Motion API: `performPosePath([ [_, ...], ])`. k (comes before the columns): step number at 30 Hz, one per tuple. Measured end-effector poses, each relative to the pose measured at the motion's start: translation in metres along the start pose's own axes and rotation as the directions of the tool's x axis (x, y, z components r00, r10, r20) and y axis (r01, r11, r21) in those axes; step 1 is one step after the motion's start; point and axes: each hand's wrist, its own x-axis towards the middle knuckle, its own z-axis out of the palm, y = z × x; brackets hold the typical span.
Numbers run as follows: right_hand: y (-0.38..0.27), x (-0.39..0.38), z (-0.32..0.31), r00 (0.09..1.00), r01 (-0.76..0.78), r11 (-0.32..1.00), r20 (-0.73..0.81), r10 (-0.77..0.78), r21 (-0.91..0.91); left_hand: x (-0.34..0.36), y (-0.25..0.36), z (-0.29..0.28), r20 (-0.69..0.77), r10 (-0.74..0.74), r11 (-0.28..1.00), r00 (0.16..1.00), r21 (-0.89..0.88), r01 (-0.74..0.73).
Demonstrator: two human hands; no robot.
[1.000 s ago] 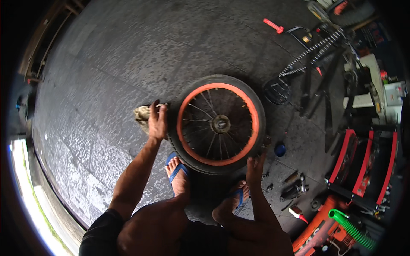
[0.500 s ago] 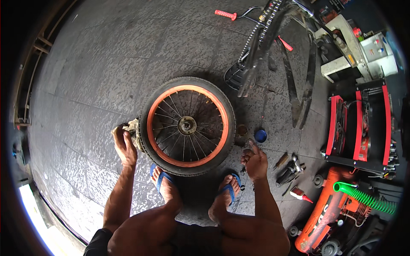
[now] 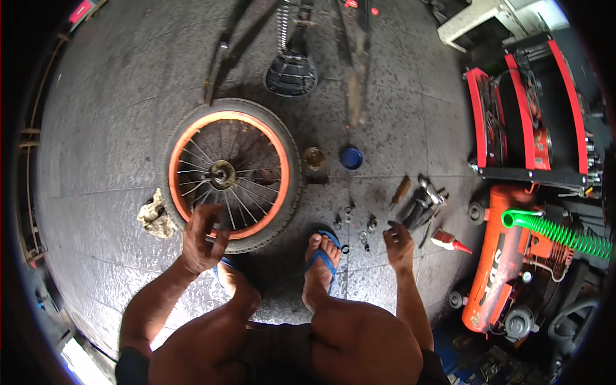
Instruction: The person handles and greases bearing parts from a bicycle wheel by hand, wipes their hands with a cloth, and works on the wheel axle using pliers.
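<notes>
A bicycle wheel with an orange rim [image 3: 178,157] and black tyre lies flat on the floor before my feet. Over its near edge hovers my left hand [image 3: 204,244], fingers bent, thumb apart, nothing visible in it. A crumpled, stained rag [image 3: 156,217] rests on the floor left of the tyre. Further right, my right hand [image 3: 399,247] reaches forward with loosely bent fingers, beside dark-handled hand tools [image 3: 420,208]; whether a fingertip touches one is unclear. Small metal parts [image 3: 372,222] and a black ring [image 3: 345,249] lie between that hand and my right foot.
An open tub of brownish stuff [image 3: 314,158] and a blue lid or tub [image 3: 351,157] sit right of the wheel. A wooden-handled tool [image 3: 401,190] and red-tipped bottle [image 3: 449,240] lie nearby. Rightward stand a red tool rack [image 3: 529,106] and orange compressor [image 3: 494,263]. Bicycle frame and saddle [image 3: 290,74] are ahead.
My left hand has left the rag and moved right, over the wheel. My right hand has shifted toward the hand tools. The whole view has swung right, so the wheel appears farther left.
</notes>
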Motion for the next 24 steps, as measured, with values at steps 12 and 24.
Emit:
performPosePath([
  [12,0.088,-0.072,0.025,0.925,-0.267,0.943,-0.327,0.193,-0.198,0.074,0.026,0.042,0.394,0.287,0.958,0.873,-0.094,-0.272],
  [24,0.115,-0.062,0.038,0.910,-0.244,0.947,-0.388,0.148,-0.209,0.016,0.100,0.021,0.470,0.161,0.972,0.868,0.078,-0.222],
])
